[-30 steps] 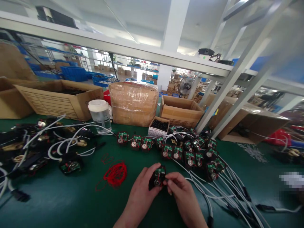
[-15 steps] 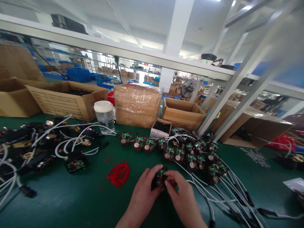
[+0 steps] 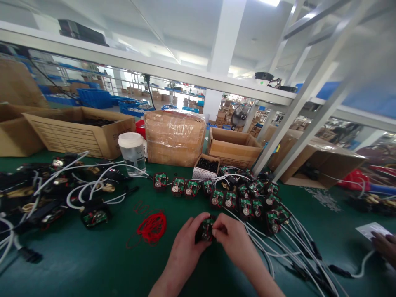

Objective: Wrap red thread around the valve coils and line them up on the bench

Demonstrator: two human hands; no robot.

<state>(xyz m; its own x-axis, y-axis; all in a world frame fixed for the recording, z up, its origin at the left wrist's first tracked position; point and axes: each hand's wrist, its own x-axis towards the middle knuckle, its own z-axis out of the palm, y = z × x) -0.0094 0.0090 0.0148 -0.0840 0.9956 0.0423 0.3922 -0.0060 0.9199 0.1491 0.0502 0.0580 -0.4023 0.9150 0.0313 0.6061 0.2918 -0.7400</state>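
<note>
My left hand [image 3: 187, 244] is wrapped round a small black housing [image 3: 206, 229] with a green circuit board and red wires inside, just above the table. My right hand [image 3: 231, 236] pinches thumb and fingers together at the housing's right edge; whatever is between the fingertips is too small or hidden to name. Left of my hands lies a loose bundle of red wire [image 3: 152, 227] on the green table. Beyond them, similar black units with green boards [image 3: 229, 200] stand in a cluster, several with white cables [image 3: 253, 243] trailing to the right.
Black units with brass fittings and white cables [image 3: 93, 173] pile up at left. A lidded clear jar [image 3: 132, 159], cardboard boxes [image 3: 175, 138] and a small box of black parts [image 3: 208, 166] line the back. Another person's hand [image 3: 383, 243] is at the right edge near a white packet [image 3: 373, 229].
My right hand has closed into a tighter pinch at the housing's edge. The view has shifted slightly. Another person's hand has come in at the right edge.
</note>
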